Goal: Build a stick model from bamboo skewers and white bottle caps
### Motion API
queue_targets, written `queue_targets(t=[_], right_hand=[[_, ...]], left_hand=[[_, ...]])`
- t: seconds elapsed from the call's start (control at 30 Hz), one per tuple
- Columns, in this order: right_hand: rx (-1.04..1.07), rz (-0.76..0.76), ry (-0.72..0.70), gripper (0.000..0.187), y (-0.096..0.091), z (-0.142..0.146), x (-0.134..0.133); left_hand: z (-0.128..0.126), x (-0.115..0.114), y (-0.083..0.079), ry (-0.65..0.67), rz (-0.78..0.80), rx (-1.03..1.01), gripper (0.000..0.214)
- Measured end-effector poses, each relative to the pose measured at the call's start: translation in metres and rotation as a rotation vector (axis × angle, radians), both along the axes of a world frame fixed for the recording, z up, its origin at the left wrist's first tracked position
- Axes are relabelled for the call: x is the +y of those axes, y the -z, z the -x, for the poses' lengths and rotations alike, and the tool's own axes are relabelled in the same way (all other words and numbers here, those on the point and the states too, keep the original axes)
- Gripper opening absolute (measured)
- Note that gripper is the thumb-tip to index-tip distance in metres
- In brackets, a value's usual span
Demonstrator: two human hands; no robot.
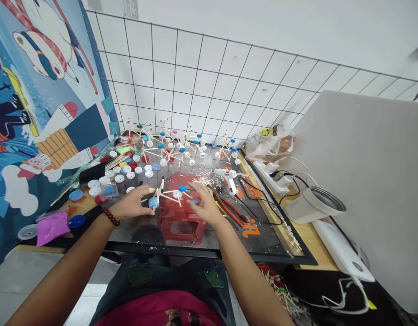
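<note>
My left hand (134, 204) pinches one end of a small model (168, 194) made of wooden sticks and bottle caps, near a blue cap (154, 202). My right hand (206, 206) holds the model's other end, its fingers closed round a stick by another blue cap. The model sits low over the glass tabletop (263, 235). A beaded bracelet (111, 216) circles my left wrist.
Several finished stick-and-cap models (182, 147) stand at the back by the wire grid. Loose white and coloured caps (127, 172) lie at left. A glue gun (231, 177), red-handled pliers (231, 210), a power strip (273, 176) and a white cup (314, 203) lie at right. A red stool (178, 222) shows under the glass.
</note>
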State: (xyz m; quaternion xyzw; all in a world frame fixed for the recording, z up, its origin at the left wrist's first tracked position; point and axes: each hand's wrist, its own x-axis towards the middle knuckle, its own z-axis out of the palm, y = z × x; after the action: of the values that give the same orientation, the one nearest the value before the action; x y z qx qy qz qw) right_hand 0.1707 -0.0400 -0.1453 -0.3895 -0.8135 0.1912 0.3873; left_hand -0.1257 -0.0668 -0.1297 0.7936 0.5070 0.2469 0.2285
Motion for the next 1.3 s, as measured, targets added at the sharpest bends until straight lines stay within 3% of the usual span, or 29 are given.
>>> queue_targets(t=[0.2,0.37,0.67,0.9,1.13,1.3], right_hand=[[0.034,-0.007,0.039,0.041,0.006,0.0,0.006],[0.048,-0.011,0.066,0.037,0.011,-0.001,0.012],[0.058,-0.038,0.111,0.038,0.019,-0.002,0.015],[0.17,-0.093,0.196,0.036,0.014,-0.004,0.015],[0.29,0.179,0.291,0.019,0.005,-0.006,-0.033],[0.365,0.282,0.283,0.015,0.003,0.01,-0.07]], left_hand=[[-0.003,-0.002,-0.004,0.186,-0.022,-0.05,0.057],[-0.005,-0.004,-0.01,0.3,0.021,-0.093,0.038],[-0.03,-0.011,0.001,0.288,-0.009,-0.111,0.019],[-0.047,-0.012,0.01,0.294,-0.134,-0.117,0.025],[-0.049,-0.01,0.015,0.343,-0.166,-0.133,0.024],[-0.048,-0.01,0.014,0.376,-0.169,-0.091,0.022]])
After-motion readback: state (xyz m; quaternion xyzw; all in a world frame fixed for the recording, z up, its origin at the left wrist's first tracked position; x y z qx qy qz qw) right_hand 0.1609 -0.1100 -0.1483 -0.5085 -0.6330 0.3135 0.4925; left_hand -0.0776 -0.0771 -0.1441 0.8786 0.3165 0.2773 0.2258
